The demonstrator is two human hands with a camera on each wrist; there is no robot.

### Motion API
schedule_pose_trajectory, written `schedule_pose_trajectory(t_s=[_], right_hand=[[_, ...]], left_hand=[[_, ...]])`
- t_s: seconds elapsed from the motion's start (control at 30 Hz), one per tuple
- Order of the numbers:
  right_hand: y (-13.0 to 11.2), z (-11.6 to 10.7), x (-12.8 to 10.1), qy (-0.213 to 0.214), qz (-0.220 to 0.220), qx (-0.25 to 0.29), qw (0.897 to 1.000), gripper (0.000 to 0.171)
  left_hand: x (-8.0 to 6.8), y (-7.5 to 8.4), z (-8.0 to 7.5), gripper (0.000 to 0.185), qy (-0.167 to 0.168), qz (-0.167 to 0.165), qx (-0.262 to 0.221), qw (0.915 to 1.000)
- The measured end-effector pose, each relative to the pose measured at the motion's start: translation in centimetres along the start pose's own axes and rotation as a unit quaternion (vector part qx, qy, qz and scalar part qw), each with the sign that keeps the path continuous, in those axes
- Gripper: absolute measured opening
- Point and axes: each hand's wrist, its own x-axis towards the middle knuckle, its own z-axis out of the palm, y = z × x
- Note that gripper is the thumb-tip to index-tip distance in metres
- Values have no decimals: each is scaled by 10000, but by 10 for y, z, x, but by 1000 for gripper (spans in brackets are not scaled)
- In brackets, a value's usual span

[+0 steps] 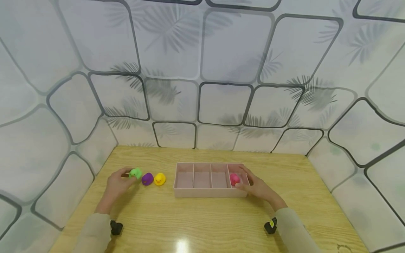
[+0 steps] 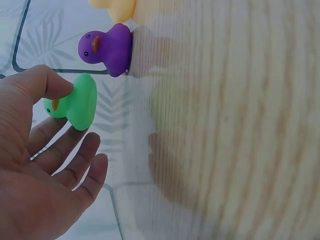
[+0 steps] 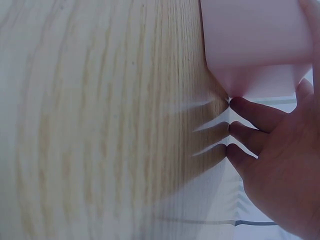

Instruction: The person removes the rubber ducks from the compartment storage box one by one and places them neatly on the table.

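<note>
Left hand (image 1: 117,182) near the surface's (image 1: 202,221) left edge, thumb and fingers pinching the green duck (image 1: 135,173). Left wrist view: thumb on one side of the duck, fingers loosely spread on the other; its beak end is partly behind the thumb. Purple duck (image 1: 147,178) just right of it, then yellow duck (image 1: 159,179), all in a row, close together. In the left wrist view the yellow duck is cut off by the top edge and blurred.

Pink tray (image 1: 193,192) mid-surface, four compartments. Pink duck (image 1: 234,179) in the rightmost one, partly hidden by the right hand (image 1: 257,187).

Right hand at the tray's right end, thumb over the rim by the pink duck, fingers against the outer wall. Right wrist view: fingertips on the surface at the tray corner; thumb mostly cut off. Can't tell if it touches the pink duck.
</note>
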Motion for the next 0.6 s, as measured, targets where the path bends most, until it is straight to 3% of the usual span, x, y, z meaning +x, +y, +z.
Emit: schedule_pose_trajectory(t_s=[0.6], right_hand=[[0, 1, -1, -84, -239, 360, 9990, 91]], left_hand=[[-2, -6, -1, 46, -137, 197, 576, 9981]])
